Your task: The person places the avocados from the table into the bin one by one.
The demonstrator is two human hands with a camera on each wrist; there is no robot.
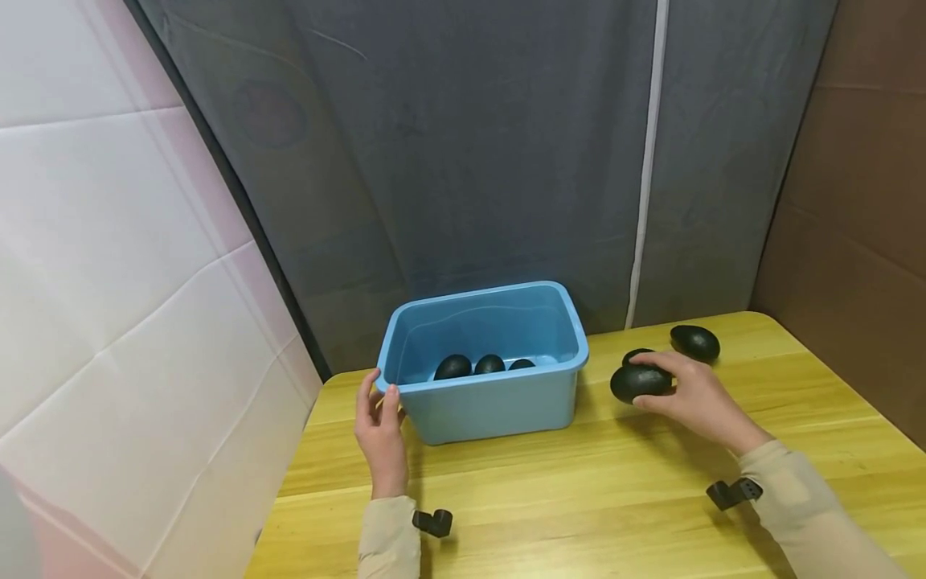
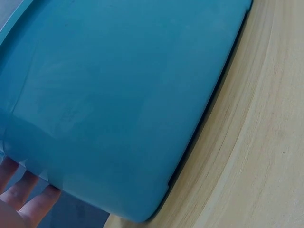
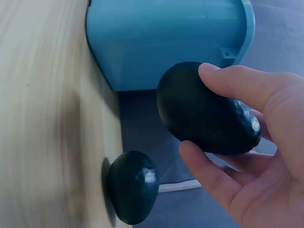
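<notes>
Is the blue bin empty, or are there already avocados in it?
Not empty. The head view shows three dark avocados lying at the bottom of the blue bin, which stands upright and uncovered; most of its inside is unfilled.

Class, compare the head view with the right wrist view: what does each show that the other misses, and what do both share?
Only the head view shows the left hand at the blue tub's corner, three dark avocados inside it, and a far avocado on the table.

Only the right wrist view shows the tub's underside edge up close.

Both show the right hand gripping an avocado, another avocado beside it.
</notes>
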